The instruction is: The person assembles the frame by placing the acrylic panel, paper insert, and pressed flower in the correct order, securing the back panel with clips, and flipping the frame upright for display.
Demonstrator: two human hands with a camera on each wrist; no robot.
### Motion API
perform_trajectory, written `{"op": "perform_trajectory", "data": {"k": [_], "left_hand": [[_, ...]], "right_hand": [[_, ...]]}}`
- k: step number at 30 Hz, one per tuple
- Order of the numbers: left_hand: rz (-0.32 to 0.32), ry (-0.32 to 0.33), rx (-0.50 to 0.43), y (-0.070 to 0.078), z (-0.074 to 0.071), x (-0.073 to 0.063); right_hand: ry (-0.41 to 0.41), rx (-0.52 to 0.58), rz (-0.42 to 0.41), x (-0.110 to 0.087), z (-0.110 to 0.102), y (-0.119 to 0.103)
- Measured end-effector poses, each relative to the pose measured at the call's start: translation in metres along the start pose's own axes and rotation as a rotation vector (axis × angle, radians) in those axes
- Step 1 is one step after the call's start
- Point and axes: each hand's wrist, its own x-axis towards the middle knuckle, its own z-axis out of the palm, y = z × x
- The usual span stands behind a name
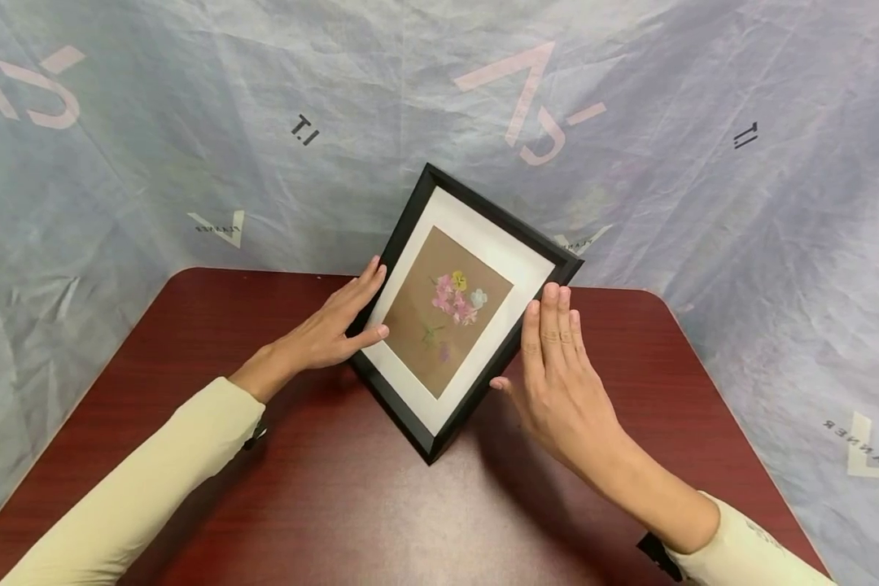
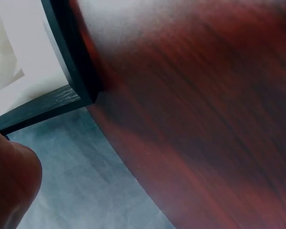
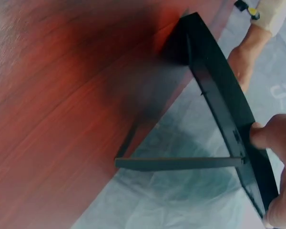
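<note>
A black picture frame (image 1: 393,406) with a white mat and a flower picture stands on the table, turned askew and leaning back. My left hand (image 1: 330,321) touches its left side, fingers straight along the edge and the thumb over the front. On the opposite side, my right hand (image 1: 560,382) lays straight fingers against the right edge, thumb spread lower down. The right wrist view shows the back of the frame, where a support leg (image 3: 178,163) sticks out from it. One lower corner of the frame (image 2: 88,90) meets the tabletop in the left wrist view.
The dark red wooden table (image 1: 410,529) has rounded far corners. Behind and beside it hangs a wrinkled grey-blue sheet (image 1: 337,81) printed with letters and logos. Dark bands show at both wrists under pale sleeves (image 1: 154,464).
</note>
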Motion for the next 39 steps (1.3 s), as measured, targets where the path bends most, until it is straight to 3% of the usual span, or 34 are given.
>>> {"op": "perform_trajectory", "data": {"k": [11, 17, 23, 31, 39], "left_hand": [[0.011, -0.024, -0.044, 0.015, 0.005, -0.023], [0.014, -0.027, 0.066, 0.026, 0.013, -0.037], [0.040, -0.066, 0.191, 0.033, 0.015, -0.047], [0.070, -0.079, 0.248, 0.036, 0.019, -0.054], [0.054, -0.093, 0.252, 0.037, 0.018, -0.058]], "right_hand": [[-0.059, 0.143, -0.035, 0.004, 0.002, 0.043], [-0.206, 0.234, -0.007, 0.017, 0.004, 0.075], [-0.257, 0.366, 0.000, 0.028, 0.012, 0.099], [-0.284, 0.522, 0.007, 0.039, 0.024, 0.116], [-0.334, 0.553, 0.054, 0.045, 0.031, 0.120]]}}
